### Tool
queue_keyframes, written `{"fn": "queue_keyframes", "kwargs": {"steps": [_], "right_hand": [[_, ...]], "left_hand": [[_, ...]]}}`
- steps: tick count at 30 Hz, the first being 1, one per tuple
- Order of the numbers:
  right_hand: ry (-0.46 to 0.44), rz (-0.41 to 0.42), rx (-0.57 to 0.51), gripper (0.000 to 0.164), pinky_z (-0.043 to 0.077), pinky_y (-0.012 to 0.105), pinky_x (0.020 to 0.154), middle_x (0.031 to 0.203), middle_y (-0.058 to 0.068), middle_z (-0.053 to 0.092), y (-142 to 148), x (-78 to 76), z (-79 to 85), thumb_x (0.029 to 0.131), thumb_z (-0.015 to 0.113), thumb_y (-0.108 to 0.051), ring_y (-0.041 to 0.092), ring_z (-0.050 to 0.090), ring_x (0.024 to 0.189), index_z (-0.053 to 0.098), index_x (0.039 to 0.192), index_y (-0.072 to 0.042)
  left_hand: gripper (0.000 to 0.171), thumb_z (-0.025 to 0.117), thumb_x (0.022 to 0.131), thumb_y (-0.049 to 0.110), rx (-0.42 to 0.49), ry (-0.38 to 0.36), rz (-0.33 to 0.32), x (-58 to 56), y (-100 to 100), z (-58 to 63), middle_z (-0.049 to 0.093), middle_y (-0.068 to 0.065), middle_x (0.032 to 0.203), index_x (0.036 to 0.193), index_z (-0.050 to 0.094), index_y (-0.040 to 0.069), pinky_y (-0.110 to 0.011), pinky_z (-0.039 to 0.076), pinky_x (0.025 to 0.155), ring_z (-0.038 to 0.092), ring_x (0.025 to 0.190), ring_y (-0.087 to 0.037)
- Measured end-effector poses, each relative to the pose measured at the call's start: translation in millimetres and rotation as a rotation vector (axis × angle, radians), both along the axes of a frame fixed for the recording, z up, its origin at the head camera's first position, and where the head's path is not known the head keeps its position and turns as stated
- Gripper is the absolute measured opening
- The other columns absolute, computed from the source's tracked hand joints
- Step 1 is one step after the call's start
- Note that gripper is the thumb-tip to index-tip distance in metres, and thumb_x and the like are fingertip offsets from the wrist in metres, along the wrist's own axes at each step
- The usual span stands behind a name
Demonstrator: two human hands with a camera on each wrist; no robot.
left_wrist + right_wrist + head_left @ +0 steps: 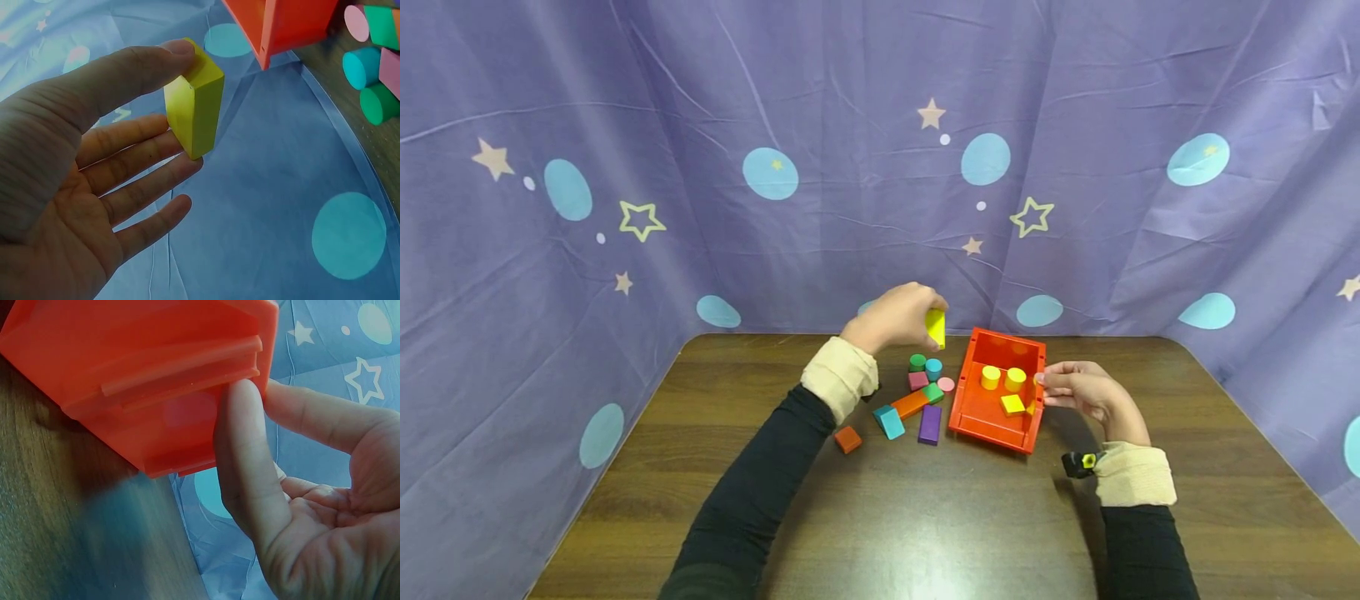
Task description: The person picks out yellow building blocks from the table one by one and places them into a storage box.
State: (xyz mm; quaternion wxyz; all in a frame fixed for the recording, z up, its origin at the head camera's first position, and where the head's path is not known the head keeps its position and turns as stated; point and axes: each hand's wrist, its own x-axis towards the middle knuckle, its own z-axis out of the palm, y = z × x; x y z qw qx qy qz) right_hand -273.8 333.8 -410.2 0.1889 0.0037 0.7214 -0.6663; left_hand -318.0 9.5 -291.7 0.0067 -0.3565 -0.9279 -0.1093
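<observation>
My left hand (897, 318) holds a yellow rectangular block (195, 103) above the table, left of a red plastic bin (988, 427). In the left wrist view the thumb presses one end of the block and fingertips support the other. With thumb and fingers, my right hand (1093, 393) pinches the bin's right side wall near its rim; the ridged outer wall (169, 425) shows in the right wrist view. Inside the bin are two yellow cylinders (991, 377) and a flat yellow block (1012, 406). Another yellow piece is partly hidden by the right wall.
Left of the bin lie a green cylinder (917, 362), a blue cylinder (933, 369), a pink round piece (945, 384), a purple block (929, 425), a teal block (891, 422) and several others. An orange-red block (848, 439) lies nearer. A purple curtain (850, 167) surrounds the wooden table (910, 517).
</observation>
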Motion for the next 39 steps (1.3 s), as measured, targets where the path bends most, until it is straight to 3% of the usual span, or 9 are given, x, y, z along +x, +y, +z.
{"fn": "queue_keyframes", "kwargs": {"steps": [21,39], "right_hand": [[-0.005,-0.002,0.009,0.018,0.061,0.026,0.078,0.092,-0.005,0.073,0,-1.6,-0.8,0.102,0.057,-0.004,0.007,0.069,0.077,0.053,0.115,0.007],[0.006,0.014,0.026,0.022,0.061,0.026,0.080,0.093,-0.005,0.073,1,-2.3,-1.6,0.102,0.056,-0.005,0.007,0.070,0.078,0.052,0.118,0.009]], "left_hand": [[0.050,0.088,0.078,0.022,0.009,-0.054,-0.012,7.5,28,-4.2,0.070,-0.004,0.112,0.124,0.072,0.009,-0.027,0.051,0.079,0.058,0.095,-0.018],[0.052,0.089,0.079,0.030,-0.074,-0.039,-0.065,8.1,47,-11.9,0.072,-0.002,0.112,0.123,0.073,0.010,-0.030,0.052,0.086,0.060,0.096,-0.017]]}}
